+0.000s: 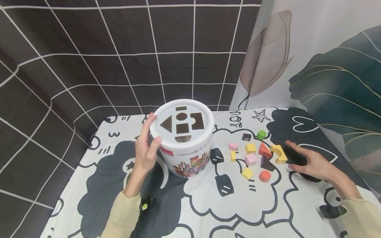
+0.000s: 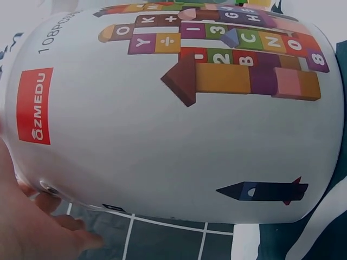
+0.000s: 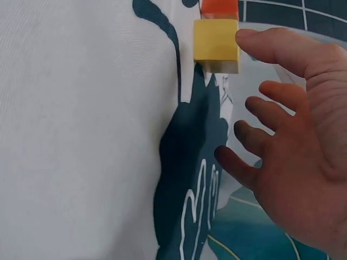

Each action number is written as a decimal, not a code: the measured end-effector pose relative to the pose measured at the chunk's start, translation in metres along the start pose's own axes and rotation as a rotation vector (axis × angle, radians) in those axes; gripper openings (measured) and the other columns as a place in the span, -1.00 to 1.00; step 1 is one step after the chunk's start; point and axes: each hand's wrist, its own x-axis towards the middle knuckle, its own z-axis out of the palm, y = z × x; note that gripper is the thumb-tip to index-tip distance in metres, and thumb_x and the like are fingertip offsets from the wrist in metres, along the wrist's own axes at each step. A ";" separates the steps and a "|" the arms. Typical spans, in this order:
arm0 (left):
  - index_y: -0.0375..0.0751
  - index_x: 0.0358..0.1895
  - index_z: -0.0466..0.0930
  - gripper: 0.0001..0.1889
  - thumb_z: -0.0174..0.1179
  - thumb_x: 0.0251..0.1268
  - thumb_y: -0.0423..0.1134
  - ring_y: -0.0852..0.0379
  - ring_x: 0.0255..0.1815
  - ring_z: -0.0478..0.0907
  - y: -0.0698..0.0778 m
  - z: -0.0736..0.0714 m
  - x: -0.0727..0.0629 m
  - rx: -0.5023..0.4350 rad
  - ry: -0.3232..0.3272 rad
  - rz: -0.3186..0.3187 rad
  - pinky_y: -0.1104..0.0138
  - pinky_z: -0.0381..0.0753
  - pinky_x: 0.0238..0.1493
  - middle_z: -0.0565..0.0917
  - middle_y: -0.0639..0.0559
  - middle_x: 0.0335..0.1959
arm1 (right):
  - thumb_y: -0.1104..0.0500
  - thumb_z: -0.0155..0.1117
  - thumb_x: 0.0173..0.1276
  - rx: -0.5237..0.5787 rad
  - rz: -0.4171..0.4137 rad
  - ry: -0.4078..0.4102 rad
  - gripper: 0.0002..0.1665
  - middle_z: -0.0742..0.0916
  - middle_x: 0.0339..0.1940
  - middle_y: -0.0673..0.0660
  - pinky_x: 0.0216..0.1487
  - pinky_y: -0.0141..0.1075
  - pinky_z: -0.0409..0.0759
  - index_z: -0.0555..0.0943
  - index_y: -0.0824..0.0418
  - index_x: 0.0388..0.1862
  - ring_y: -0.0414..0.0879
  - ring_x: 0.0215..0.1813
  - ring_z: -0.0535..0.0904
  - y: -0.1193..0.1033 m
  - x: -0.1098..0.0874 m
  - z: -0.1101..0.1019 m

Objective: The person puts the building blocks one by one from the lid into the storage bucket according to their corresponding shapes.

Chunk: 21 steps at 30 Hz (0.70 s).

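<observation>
A white bucket [image 1: 190, 152] with a shape-cut lid [image 1: 170, 135] stands upright on the cloth. My left hand [image 1: 146, 150] holds its left side, thumb and fingertips at the lid's rim; the bucket's printed wall [image 2: 162, 141] fills the left wrist view. To the right, my right hand [image 1: 315, 164] is spread with nothing in it. Its fingertips are beside a yellow arch block [image 1: 279, 154], apart from it in the head view. A red triangular block [image 1: 264, 150] and a dark block [image 1: 266, 163] lie just left of the arch. In the right wrist view, the yellow block [image 3: 216, 40] appears near the thumb.
Several more blocks lie nearby, including a green cylinder [image 1: 261, 135], a red-orange round block [image 1: 264, 176], a pink block [image 1: 250, 159] and a yellow block [image 1: 247, 173]. Behind the patterned cloth [image 1: 232, 208] hang a dark grid curtain [image 1: 125, 69] and a leaf-print curtain [image 1: 315, 39].
</observation>
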 end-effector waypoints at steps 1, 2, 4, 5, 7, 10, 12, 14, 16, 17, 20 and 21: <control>-0.37 0.38 0.39 -0.33 0.01 0.22 -0.08 -0.13 0.53 0.15 0.000 0.000 0.000 -0.001 0.002 0.003 0.06 0.06 0.49 0.35 -0.25 0.45 | 0.19 0.54 0.12 0.006 -0.007 0.005 0.19 0.21 0.45 0.61 0.19 0.52 0.07 0.04 0.38 0.59 0.63 0.40 0.08 0.001 0.000 0.000; -0.38 0.38 0.39 -0.33 0.01 0.22 -0.08 -0.15 0.53 0.15 0.000 0.001 0.000 0.000 0.005 0.007 0.06 0.06 0.49 0.36 -0.25 0.45 | 0.20 0.55 0.12 0.010 -0.011 0.009 0.19 0.22 0.45 0.61 0.19 0.52 0.07 0.05 0.39 0.58 0.63 0.39 0.08 0.002 0.001 0.001; -0.37 0.37 0.39 -0.33 0.01 0.22 -0.07 -0.16 0.52 0.16 0.000 0.001 0.000 0.000 0.009 0.008 0.07 0.06 0.49 0.36 -0.23 0.45 | 0.20 0.55 0.11 0.016 -0.017 0.014 0.17 0.24 0.44 0.61 0.19 0.51 0.08 0.07 0.40 0.58 0.62 0.39 0.09 0.004 0.002 0.002; -0.37 0.37 0.40 -0.33 0.01 0.21 -0.07 -0.16 0.52 0.16 0.000 0.001 0.000 0.001 0.011 0.008 0.07 0.06 0.49 0.36 -0.22 0.45 | 0.20 0.55 0.11 0.015 -0.016 0.014 0.17 0.24 0.44 0.60 0.20 0.51 0.09 0.08 0.40 0.57 0.61 0.39 0.10 0.004 0.003 0.002; -0.36 0.37 0.40 -0.33 0.01 0.21 -0.07 -0.14 0.52 0.17 -0.001 0.001 0.000 0.000 0.012 0.006 0.07 0.07 0.49 0.36 -0.20 0.45 | 0.19 0.56 0.10 0.018 -0.004 0.006 0.17 0.25 0.45 0.59 0.20 0.50 0.10 0.09 0.39 0.57 0.60 0.40 0.10 0.005 0.005 0.003; -0.35 0.37 0.40 -0.33 0.01 0.20 -0.08 -0.08 0.53 0.17 -0.001 0.001 0.000 0.003 0.012 0.002 0.07 0.07 0.48 0.37 -0.18 0.46 | 0.18 0.56 0.11 0.031 0.019 -0.014 0.18 0.23 0.46 0.59 0.21 0.50 0.09 0.08 0.38 0.58 0.59 0.42 0.08 0.006 0.008 0.002; -0.35 0.37 0.40 -0.34 0.01 0.20 -0.09 -0.09 0.53 0.17 -0.001 0.001 -0.001 0.005 0.012 0.000 0.07 0.07 0.48 0.37 -0.19 0.45 | 0.18 0.55 0.11 0.042 0.033 -0.025 0.17 0.22 0.46 0.60 0.21 0.50 0.09 0.08 0.39 0.58 0.59 0.42 0.07 0.006 0.010 0.002; -0.34 0.38 0.40 -0.34 0.00 0.19 -0.10 -0.09 0.53 0.17 0.000 0.001 -0.001 0.009 0.010 -0.005 0.06 0.07 0.48 0.37 -0.20 0.45 | 0.18 0.55 0.11 0.053 0.047 -0.036 0.17 0.22 0.45 0.61 0.22 0.50 0.09 0.09 0.39 0.57 0.60 0.42 0.06 0.008 0.011 0.002; -0.34 0.38 0.40 -0.34 0.00 0.18 -0.11 -0.09 0.53 0.17 0.000 0.001 -0.001 0.013 0.010 -0.008 0.06 0.07 0.48 0.36 -0.20 0.45 | 0.17 0.55 0.11 0.063 0.055 -0.043 0.15 0.23 0.44 0.62 0.22 0.49 0.09 0.10 0.40 0.56 0.60 0.41 0.08 0.009 0.012 0.003; -0.35 0.38 0.40 -0.33 0.00 0.18 -0.11 -0.08 0.52 0.17 0.001 0.001 -0.001 0.011 0.009 -0.009 0.06 0.07 0.48 0.36 -0.20 0.45 | 0.16 0.55 0.11 0.065 0.059 -0.047 0.15 0.24 0.43 0.63 0.22 0.48 0.10 0.12 0.41 0.56 0.60 0.40 0.09 0.010 0.013 0.003; -0.35 0.37 0.40 -0.33 0.00 0.18 -0.11 -0.07 0.52 0.18 0.001 0.001 0.000 0.014 0.010 -0.012 0.05 0.08 0.48 0.37 -0.18 0.46 | 0.15 0.56 0.11 0.063 0.063 -0.050 0.11 0.28 0.41 0.63 0.21 0.48 0.14 0.17 0.43 0.53 0.59 0.38 0.14 0.011 0.015 0.004; -0.35 0.37 0.40 -0.34 0.00 0.18 -0.11 -0.07 0.52 0.18 0.001 0.001 0.000 0.015 0.012 -0.013 0.05 0.08 0.48 0.37 -0.18 0.46 | 0.15 0.56 0.11 0.061 0.064 -0.051 0.10 0.29 0.40 0.62 0.20 0.48 0.15 0.18 0.43 0.53 0.58 0.37 0.15 0.011 0.015 0.005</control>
